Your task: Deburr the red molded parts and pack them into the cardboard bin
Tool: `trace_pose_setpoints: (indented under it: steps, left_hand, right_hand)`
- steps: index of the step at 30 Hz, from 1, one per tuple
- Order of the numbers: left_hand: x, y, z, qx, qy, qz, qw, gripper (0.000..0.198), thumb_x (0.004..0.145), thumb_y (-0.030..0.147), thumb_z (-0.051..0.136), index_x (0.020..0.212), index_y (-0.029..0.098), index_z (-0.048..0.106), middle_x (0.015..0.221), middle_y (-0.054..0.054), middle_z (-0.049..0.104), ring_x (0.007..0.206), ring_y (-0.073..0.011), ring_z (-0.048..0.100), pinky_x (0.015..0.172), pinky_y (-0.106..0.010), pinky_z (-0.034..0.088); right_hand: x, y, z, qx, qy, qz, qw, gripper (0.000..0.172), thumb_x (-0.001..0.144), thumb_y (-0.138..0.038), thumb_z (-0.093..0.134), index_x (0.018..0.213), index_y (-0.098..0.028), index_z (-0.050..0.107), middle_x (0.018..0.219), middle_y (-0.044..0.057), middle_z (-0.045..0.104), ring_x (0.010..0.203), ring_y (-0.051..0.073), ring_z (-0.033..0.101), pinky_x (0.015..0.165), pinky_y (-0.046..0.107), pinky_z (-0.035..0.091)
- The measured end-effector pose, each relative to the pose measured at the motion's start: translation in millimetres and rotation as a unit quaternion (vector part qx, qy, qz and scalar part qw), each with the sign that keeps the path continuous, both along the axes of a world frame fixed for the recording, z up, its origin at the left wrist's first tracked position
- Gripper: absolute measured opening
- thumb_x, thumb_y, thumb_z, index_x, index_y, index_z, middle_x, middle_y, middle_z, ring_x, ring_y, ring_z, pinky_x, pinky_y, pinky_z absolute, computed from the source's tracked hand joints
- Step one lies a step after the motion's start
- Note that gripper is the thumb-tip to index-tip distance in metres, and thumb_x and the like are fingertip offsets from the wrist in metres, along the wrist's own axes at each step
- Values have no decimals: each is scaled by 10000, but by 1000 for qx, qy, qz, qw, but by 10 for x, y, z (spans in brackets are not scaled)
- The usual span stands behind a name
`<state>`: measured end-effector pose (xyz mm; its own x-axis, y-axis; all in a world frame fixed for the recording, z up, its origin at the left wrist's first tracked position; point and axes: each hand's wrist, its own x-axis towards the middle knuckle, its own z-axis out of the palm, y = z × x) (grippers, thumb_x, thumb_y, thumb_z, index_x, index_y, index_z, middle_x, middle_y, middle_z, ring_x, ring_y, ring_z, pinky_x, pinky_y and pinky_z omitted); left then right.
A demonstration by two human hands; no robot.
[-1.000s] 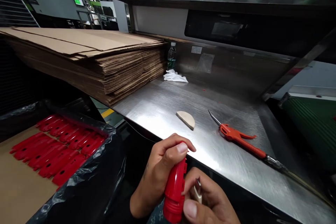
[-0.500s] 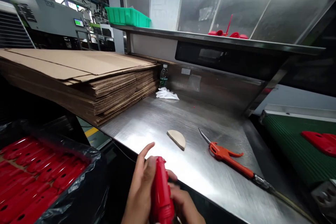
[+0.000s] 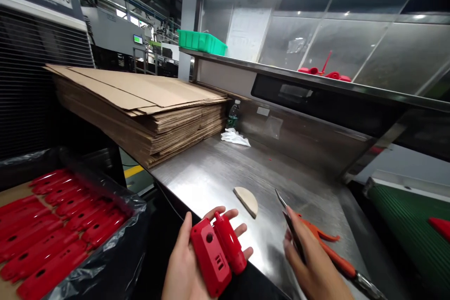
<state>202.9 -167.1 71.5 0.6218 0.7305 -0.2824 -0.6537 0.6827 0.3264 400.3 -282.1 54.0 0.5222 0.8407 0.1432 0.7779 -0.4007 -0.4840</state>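
Steel bench (image 3: pixel 207 173): left hand (image 3: pixel 184 272), at 6 o'clock, half open, palm up, cradling two red casings (image 3: pixel 211 262). Right hand (image 3: pixel 312 267), at 5 o'clock, pinches tweezers (image 3: pixel 291 236). More casings (image 3: pixel 59 229) lie in rows in a lined carton (image 3: pixel 14 192), at 8 o'clock.

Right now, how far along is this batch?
Done: rows of red casings lie in the bag-lined box. In hand: the left hand holds two more casings, and the right hand pinches a slim metal tool. Left: those two aren't in the box yet, and the cardboard stack sits on the bench. Anything beyond that can't be told from here.
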Motion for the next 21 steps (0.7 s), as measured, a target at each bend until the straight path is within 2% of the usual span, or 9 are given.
trace_pose_setpoints:
  steps: [2,4,7,10,12,15,17,19,21]
  left_hand:
    - [-25,-25,53,39,-9,-19,999,492,966,511,418,1142,138,688,1214,-218,703,1073,-423,673,920,-669,487]
    - [-65,-38,76,93,-37,-52,994,541,976,529,355,1118,128,690,1092,-206,737,940,-375,712,872,-586,522]
    - [-122,-38,67,154,-66,-91,982,613,980,566,254,1068,148,694,951,-177,749,834,-346,718,799,-524,530]
    - [-163,-28,34,186,-64,-107,975,668,975,589,198,1035,145,694,890,-167,741,807,-347,713,745,-506,530]
    - [-190,-14,12,211,-36,-107,971,701,971,603,186,1032,128,698,864,-166,737,793,-346,713,731,-492,529]
    - [-230,35,-15,246,35,-91,964,697,966,613,223,1056,108,695,851,-174,745,777,-346,719,747,-494,534]
    - [-248,82,-34,257,82,-79,960,692,959,623,256,1075,97,690,865,-188,753,770,-346,722,723,-480,547]
    - [-247,114,-63,252,121,-75,957,705,943,648,285,1089,90,692,874,-192,759,767,-339,722,699,-456,560]
    - [-224,109,-106,242,157,-84,954,719,918,684,323,1096,101,704,857,-174,766,760,-323,722,701,-433,567]
  right_hand:
    - [176,196,3,-55,-60,-4,997,601,959,-287,310,1520,-80,244,1346,175,526,1218,251,541,1052,383,434]
    - [204,419,5,-77,-99,-23,992,609,932,-223,336,1502,-16,277,1375,232,490,1263,354,469,1071,493,382]
    - [74,710,47,-86,-164,-53,981,578,973,-304,339,1463,2,351,1374,280,452,1246,444,417,1007,564,373]
    - [-55,919,122,-102,-191,-36,976,429,986,-384,385,1149,-79,640,1138,215,590,1088,390,525,912,547,418]
    - [-91,984,160,-97,-189,-22,977,320,975,-346,432,953,-118,656,1034,174,624,1037,351,564,881,510,435]
    - [-164,882,174,-55,-149,-17,987,173,965,-333,460,938,-187,549,955,101,650,875,275,641,724,381,477]
    - [-308,675,154,-17,-109,-13,994,194,984,-423,427,944,-235,457,835,26,657,693,209,655,592,310,478]
    - [-553,419,116,51,-78,-17,995,250,984,-507,410,985,-257,409,745,-5,661,608,180,658,556,276,513]
    - [-864,205,80,175,-59,-19,983,206,952,-443,512,1035,-268,443,707,3,678,603,187,685,543,251,547]
